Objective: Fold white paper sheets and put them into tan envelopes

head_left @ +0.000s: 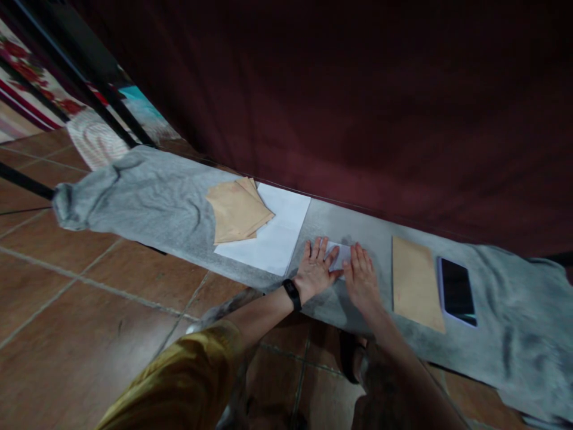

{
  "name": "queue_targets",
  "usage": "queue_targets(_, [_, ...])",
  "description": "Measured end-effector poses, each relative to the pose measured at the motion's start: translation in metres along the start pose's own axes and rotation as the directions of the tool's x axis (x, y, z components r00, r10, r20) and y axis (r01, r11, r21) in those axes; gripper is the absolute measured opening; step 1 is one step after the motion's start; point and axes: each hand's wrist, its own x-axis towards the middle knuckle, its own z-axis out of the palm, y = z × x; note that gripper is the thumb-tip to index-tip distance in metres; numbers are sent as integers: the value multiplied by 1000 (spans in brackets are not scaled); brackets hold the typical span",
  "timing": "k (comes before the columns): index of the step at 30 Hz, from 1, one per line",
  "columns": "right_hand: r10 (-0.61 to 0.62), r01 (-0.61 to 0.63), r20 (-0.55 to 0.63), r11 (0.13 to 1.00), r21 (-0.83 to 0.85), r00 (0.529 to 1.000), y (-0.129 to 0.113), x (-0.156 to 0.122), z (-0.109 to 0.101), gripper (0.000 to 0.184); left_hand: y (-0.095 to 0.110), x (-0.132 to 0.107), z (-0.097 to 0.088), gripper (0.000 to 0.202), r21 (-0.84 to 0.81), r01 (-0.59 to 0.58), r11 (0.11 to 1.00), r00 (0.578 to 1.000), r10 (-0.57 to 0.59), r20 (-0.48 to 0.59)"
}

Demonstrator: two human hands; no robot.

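Left hand [316, 267], right hand [362, 276] on paper [342, 253]

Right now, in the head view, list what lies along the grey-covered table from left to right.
stack of brown envelopes → white sheets → left hand → folded white paper → right hand → single brown envelope → phone

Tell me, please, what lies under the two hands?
A small white paper shows between the left hand and right hand, on the grey surface; both hands cover the rest of it.
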Motion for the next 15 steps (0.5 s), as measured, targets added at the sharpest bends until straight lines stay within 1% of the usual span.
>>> queue_targets(2, [-40,36,77,998,48,996,-9,1,3,61,0,0,1,66,1,-6,1000,1000,6,7])
queue_targets(5, [-28,25,142,999,21,989,-16,-1,7,62,-2,0,2,62,-6,-10,1000,1000,10,14])
queue_targets(10, [22,-13,133,997,-71,991,-11,-3,6,63,-12,1,4,61,-13,-48,999,999,49,19])
queue_targets(15, [70,-60,100,993,-102,993,-9,-3,4,65,-22,0,5,66,-1,-45,999,999,45,5])
